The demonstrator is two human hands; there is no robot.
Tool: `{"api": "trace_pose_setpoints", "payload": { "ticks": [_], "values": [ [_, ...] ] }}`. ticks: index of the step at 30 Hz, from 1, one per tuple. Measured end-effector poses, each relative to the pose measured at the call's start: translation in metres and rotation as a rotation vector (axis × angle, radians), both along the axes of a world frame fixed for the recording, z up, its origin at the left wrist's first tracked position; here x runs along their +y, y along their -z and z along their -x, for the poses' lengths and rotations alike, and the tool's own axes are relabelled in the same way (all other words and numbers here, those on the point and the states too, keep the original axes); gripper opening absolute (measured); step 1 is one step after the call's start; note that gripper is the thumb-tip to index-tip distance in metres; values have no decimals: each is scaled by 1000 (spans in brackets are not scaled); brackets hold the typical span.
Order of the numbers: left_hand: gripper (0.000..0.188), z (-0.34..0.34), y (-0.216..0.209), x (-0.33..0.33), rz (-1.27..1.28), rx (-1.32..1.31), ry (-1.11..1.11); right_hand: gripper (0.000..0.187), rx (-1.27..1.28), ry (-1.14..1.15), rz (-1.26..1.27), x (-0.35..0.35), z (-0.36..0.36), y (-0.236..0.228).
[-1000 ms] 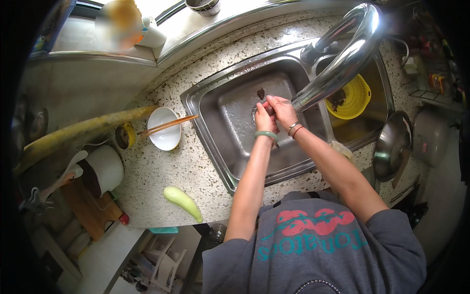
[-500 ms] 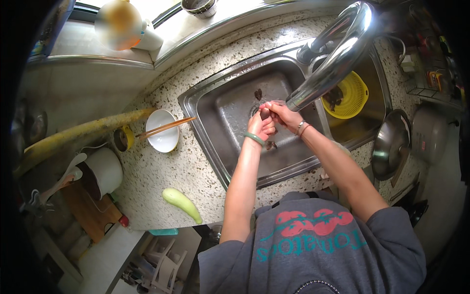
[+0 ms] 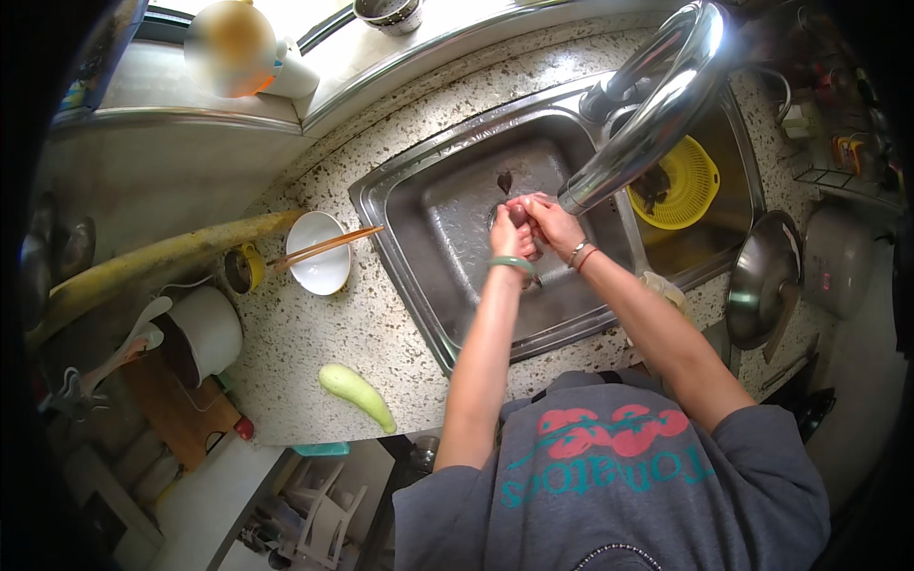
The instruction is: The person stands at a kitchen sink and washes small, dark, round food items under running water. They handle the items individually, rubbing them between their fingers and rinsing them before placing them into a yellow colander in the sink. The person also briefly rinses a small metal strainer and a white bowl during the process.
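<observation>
Over the left basin of the steel sink (image 3: 405,205), my left hand (image 3: 511,238) and my right hand (image 3: 555,226) meet under the spout of the faucet (image 3: 619,157). Fingers of both are closed round a small dark brown piece (image 3: 518,216), smooth and rounded, perhaps a soaked mushroom. Another dark piece (image 3: 505,181) lies on the wet basin floor beyond my hands. Something dark also shows just below my left hand, mostly covered by it. In the right basin, a yellow colander (image 3: 700,195) holds several similar dark pieces (image 3: 651,187).
Left of the sink stand a white bowl (image 3: 324,271) with chopsticks (image 3: 328,245) across it and a pale green gourd (image 3: 357,395). A pot lid (image 3: 757,281) leans at the right. A pale cloth-like thing (image 3: 664,288) lies at the sink's front edge, partly behind my right forearm.
My left hand and forearm have shifted slightly to the right, closer against my right hand. The dark piece stays between the fingers, and the lower piece in the basin is now mostly covered.
</observation>
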State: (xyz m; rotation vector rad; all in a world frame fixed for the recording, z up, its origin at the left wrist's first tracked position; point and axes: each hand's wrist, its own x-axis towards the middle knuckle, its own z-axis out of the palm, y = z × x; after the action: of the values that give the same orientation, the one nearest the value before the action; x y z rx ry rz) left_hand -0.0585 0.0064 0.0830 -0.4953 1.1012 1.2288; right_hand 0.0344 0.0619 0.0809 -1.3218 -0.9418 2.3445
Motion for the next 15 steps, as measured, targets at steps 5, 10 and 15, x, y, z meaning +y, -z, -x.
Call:
{"api": "trace_pose_setpoints", "payload": {
  "ticks": [5, 10, 15],
  "values": [
    [38, 24, -17, 5, -184, -72, 216, 11, -12, 90, -97, -3, 3, -25],
    [40, 1, -13, 10, 19, 249, 271, 18, -148, 203, -10, -6, 10, -20],
    [44, 23, 7, 3, -309, -263, 290, 22, -193, -1, -417, -6, -3, 8]
  ]
}}
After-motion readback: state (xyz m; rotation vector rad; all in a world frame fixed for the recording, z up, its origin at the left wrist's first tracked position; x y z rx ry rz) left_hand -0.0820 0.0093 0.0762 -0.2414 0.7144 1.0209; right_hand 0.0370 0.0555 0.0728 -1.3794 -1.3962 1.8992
